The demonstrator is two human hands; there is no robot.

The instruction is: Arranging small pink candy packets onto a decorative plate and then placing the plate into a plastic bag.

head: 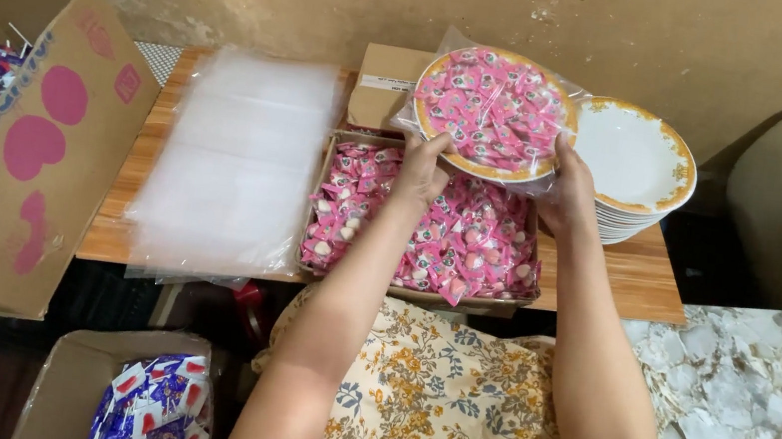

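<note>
currently a plate of pink candies (494, 112), wrapped in clear plastic, is held tilted above the candy box (425, 229), gripped by the left hand (423, 168) at 7 o'clock and the right hand (568, 188) at 4 o'clock. stacked plates (638, 166) are seen just at 3 o'clock.

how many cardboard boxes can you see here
4: a large box with pink shapes at left, one of blue packets bottom left, a candy tray box centre, a small box behind. Others may be hidden.
</note>
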